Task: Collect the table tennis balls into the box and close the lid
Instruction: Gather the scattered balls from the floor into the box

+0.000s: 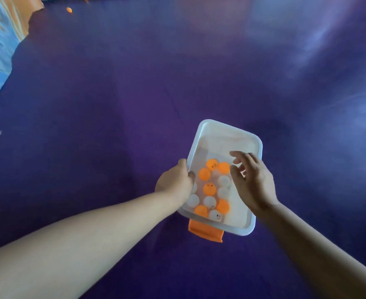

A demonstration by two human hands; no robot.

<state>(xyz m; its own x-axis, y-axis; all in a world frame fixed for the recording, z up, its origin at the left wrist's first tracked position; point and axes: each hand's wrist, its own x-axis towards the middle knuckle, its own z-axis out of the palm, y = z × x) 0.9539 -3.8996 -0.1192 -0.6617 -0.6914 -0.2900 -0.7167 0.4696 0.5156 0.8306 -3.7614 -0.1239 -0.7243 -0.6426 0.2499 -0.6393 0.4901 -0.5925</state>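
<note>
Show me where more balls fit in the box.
The far half of the translucent white plastic box is bare, from its far rim to the orange and white table tennis balls. The near half is crowded: balls, the left grip holding the rim, the right grip above.

orange and white balls [209, 188] in a translucent white box [227, 134], orange clasp [205, 230], purple floor [134, 83]

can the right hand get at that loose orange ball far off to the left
Probably not: the right hand hovers over the box, while the orange ball lies far across the purple floor, seemingly beyond arm's reach.
</note>
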